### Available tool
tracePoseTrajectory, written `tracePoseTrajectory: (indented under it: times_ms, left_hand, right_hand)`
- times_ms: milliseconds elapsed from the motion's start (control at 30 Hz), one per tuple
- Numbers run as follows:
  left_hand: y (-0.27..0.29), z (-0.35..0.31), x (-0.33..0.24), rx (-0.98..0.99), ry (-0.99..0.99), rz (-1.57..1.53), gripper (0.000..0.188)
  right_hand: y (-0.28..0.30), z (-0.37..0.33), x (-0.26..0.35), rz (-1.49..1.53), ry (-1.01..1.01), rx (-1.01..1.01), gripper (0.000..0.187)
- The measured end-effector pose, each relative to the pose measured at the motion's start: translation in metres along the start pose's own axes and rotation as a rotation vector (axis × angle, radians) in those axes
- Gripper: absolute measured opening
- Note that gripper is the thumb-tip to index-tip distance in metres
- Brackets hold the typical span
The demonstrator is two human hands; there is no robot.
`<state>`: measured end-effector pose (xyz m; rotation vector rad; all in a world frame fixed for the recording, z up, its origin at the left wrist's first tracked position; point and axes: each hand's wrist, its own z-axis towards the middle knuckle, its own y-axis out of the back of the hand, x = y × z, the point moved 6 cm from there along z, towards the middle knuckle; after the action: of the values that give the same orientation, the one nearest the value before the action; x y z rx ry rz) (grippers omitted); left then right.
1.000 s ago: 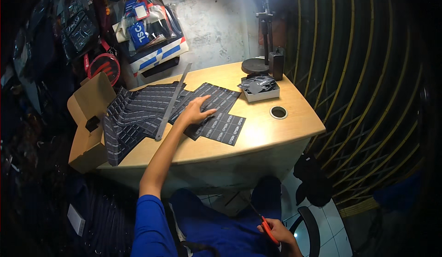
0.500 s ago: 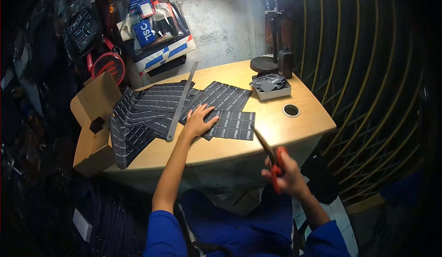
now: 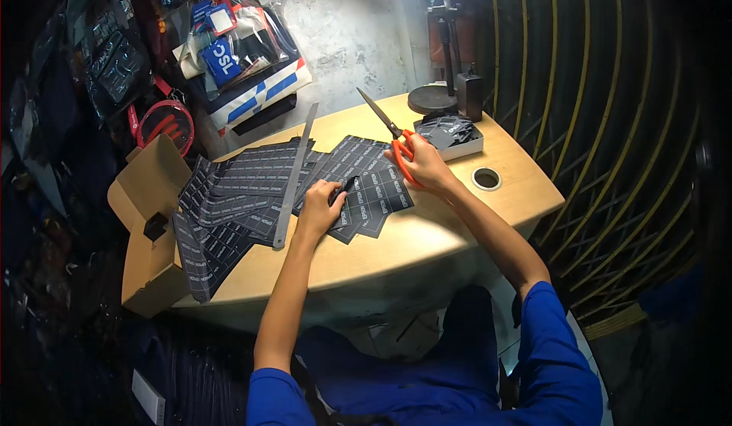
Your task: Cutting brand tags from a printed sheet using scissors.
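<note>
1. I can see the left hand [image 3: 320,207] just right of the steel ruler [image 3: 293,186], near its closer end, with thumb and forefinger drawn together.
2. The left forearm [image 3: 282,304] is bare and runs steeply up toward that same ruler end.
3. The right hand [image 3: 422,164] is well to the ruler's right, fingers curled in a grip.
4. The right forearm [image 3: 496,231] slants in toward the ruler, elbow bent outward, bare below its blue sleeve [image 3: 557,357].

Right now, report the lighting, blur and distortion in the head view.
Head view: the wall is brightest near the black stand; head view: the scissors show no obvious blur; head view: the left edge sinks into darkness; head view: the gate bows with fisheye distortion.
</note>
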<state>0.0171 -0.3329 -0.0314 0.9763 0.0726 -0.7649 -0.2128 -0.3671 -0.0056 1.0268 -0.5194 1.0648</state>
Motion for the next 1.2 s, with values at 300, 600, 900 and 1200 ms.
tracePoseTrajectory:
  times_ms: [300,600,900,1200]
  left_hand:
    - [0.020,0.008,-0.011,-0.340,0.083,-0.108,0.016]
    - [0.014,0.007,-0.011,-0.279,0.079,-0.177,0.017]
    - [0.000,0.007,-0.025,-0.017,0.096,-0.397,0.037]
    - [-0.010,0.003,-0.039,0.313,0.218,-0.694,0.057]
  right_hand:
    - [-0.026,0.029,-0.018,-0.132,0.146,0.071,0.048]
    - [-0.036,0.035,-0.043,0.267,0.043,0.143,0.040]
    - [-0.035,0.029,-0.040,0.551,-0.147,0.070,0.035]
    - [-0.013,0.041,-0.045,0.541,-0.025,-0.132,0.026]
